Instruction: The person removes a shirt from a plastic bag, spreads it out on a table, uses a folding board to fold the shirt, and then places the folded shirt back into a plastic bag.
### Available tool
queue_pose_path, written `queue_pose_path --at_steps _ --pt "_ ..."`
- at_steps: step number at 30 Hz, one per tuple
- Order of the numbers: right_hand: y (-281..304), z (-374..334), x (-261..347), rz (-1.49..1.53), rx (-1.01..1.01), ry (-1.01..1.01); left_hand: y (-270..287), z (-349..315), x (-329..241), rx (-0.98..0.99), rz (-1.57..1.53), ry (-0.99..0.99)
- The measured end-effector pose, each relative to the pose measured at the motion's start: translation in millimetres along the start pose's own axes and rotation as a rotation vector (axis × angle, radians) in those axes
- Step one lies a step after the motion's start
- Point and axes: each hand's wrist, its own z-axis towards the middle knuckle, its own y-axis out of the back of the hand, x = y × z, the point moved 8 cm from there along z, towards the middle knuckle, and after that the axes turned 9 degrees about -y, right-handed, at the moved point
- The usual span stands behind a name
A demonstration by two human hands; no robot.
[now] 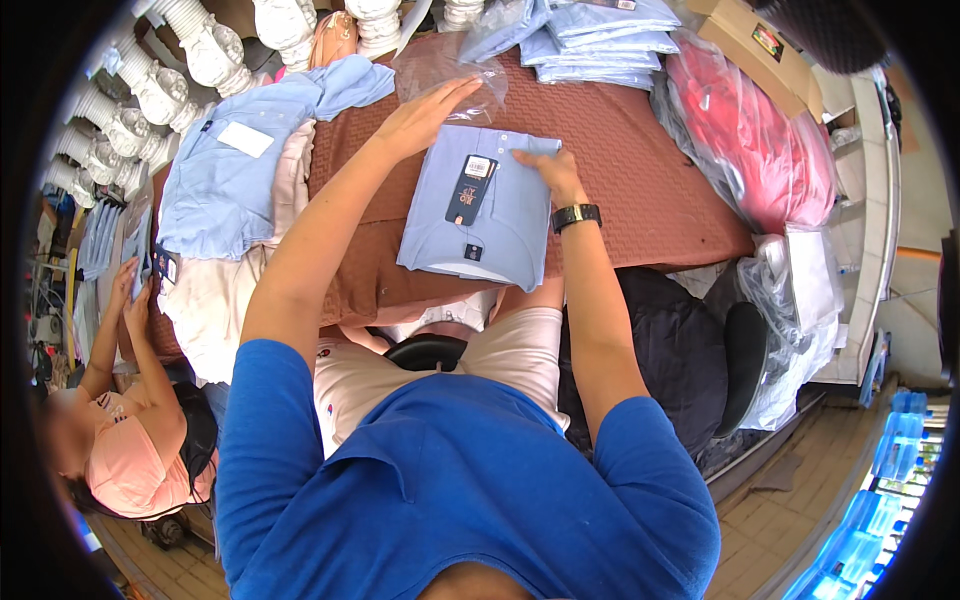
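Note:
A folded light-blue shirt [510, 215] lies on the brown-covered table in front of me, its collar toward me and a dark hang tag [470, 190] on its front. My right hand [555, 175], with a dark watch on the wrist, is closed on the shirt's far right corner, thumb on top and other fingers mostly hidden. My left hand [425, 120] is stretched out flat, fingers straight and holding nothing, just past the shirt's far left corner. A clear plastic bag [485, 100] lies under and beside its fingertips.
Light-blue shirts [240, 170] are heaped at left over pale garments. Bagged blue shirts [600, 45] are stacked at the far side. Right of them are a bag of red garments [740, 130] and a cardboard box [755, 50]. At far left, another person [140, 430] handles a blue garment.

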Motion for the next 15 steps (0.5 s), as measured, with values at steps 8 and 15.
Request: queue_pose_path --at_steps 8,15 --pt "-12 -15 10 0.14 0.244 -0.046 4 1 -1 -0.024 0.046 -0.084" --pt "-22 -14 -1 0.325 0.439 -0.055 3 0 6 0.089 0.025 -0.008"
